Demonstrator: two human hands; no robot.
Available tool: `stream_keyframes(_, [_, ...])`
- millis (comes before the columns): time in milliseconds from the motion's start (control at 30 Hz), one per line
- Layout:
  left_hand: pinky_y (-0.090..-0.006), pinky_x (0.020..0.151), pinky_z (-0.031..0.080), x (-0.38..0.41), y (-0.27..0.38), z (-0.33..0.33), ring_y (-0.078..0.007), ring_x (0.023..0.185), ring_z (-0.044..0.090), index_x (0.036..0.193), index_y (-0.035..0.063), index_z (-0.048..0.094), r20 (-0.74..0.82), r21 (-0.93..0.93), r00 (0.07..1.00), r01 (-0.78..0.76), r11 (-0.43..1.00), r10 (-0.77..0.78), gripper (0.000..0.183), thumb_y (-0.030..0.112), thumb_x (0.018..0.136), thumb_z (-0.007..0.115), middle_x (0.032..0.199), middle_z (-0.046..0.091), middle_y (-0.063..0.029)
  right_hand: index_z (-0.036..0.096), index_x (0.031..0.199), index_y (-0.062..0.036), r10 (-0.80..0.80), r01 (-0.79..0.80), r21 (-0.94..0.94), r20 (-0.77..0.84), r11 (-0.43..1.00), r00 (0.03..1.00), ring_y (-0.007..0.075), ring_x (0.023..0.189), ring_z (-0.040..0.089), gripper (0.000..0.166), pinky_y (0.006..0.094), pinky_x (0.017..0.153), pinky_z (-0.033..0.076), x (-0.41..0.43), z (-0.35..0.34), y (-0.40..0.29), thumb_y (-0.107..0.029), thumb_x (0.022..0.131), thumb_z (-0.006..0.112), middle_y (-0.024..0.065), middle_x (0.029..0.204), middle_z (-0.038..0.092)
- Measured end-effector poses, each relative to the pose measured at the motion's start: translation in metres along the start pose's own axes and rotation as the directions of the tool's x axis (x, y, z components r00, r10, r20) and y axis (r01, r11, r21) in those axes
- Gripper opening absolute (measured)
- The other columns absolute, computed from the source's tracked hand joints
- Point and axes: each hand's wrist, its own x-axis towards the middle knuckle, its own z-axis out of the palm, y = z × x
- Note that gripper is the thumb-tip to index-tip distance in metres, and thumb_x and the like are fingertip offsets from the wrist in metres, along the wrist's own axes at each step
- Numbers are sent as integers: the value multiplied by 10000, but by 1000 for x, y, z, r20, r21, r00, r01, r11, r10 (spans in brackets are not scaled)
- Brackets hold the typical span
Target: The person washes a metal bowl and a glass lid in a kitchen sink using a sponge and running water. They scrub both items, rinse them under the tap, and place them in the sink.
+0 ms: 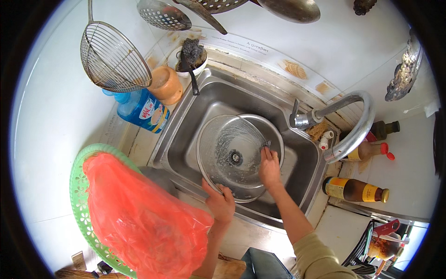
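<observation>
Inside the stainless steel sink (188,101), a clear glass pot lid (223,136) with a metal rim is tilted over a round steel basin (278,139). Streaks of suds cover the glass. My left hand (221,204) grips the lid's near rim, thumb on top. Pressed to the lid's right side, my right hand (270,169) holds a small grey scrubber (267,143), mostly hidden by the fingers. A small round metal piece with holes (235,158) shows mid-lid; whether it is the drain or a lid fitting, I cannot tell.
A curved faucet (366,118) overhangs the sink's right side. Left are a green basket (78,188) with a red plastic bag (146,216), a blue detergent bottle (143,110) and a hanging wire skimmer (111,59). Sauce bottles (355,189) stand at right.
</observation>
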Motion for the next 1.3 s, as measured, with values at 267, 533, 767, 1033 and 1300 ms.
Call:
stream_keyframes(267, [-506,623,500,5,15,2,-445,710,652,1370,7,300,207,141,978,9,990,-38,527,144,915,527,772,640,-212,608,1192,79,215,-69,441,-291,895,932,429,1172,513,410,435,1082,368,99,17,-56,57,783,598,251,1344,554])
stream_keyframes(533, [-505,601,490,10,-3,11,-471,737,644,1291,-16,326,-5,60,995,-98,993,99,446,162,935,529,771,629,-241,659,1253,-68,-318,172,959,-95,225,943,292,1251,549,422,382,1062,400,47,-51,-129,68,865,565,117,1365,603])
stream_keyframes(767, [-501,601,474,5,1,3,-459,712,638,1285,-9,336,51,56,997,62,997,-65,412,128,939,514,756,610,-227,659,1244,-49,-314,68,876,98,478,944,318,1247,550,432,397,1073,400,-30,-39,-24,74,845,549,119,1342,617])
stream_keyframes(1033, [-503,610,467,7,2,-3,-458,711,629,1279,-5,352,72,43,996,45,998,-48,383,104,940,493,750,591,-228,597,1252,67,-176,179,751,-84,636,981,397,1319,481,502,470,1133,356,-34,-35,-77,118,768,475,246,1386,534])
stream_keyframes(1300, [-502,591,470,5,8,16,-461,711,633,1264,-16,360,88,74,993,-82,994,75,382,117,934,501,785,599,-250,564,1292,39,-92,112,485,-64,867,994,408,1355,429,445,435,1138,360,37,15,8,80,858,472,235,1400,521])
